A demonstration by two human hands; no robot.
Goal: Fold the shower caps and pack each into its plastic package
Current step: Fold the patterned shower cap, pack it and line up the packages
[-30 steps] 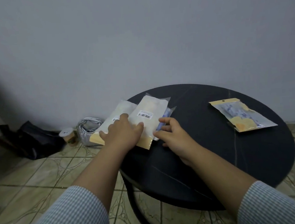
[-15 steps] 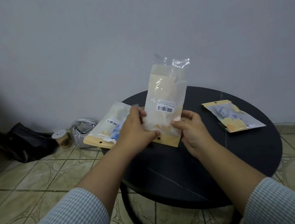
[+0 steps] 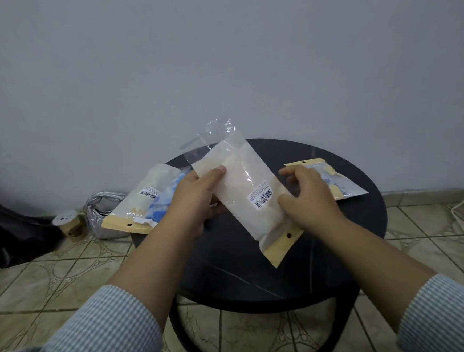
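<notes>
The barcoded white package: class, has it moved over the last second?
Yes. The white package, earlier flat on the table's left side, is now lifted above it, tilted, gripped by the left hand and right hand.

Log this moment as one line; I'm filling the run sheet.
left hand: grips cream package | right hand: grips its edge | package: tilted above black table | elsewhere: two packages

A home room: tiled floor [image 3: 52, 276], plain wall [image 3: 215, 52], small round black table [image 3: 367, 220], handbag [image 3: 103, 213] on floor.
</notes>
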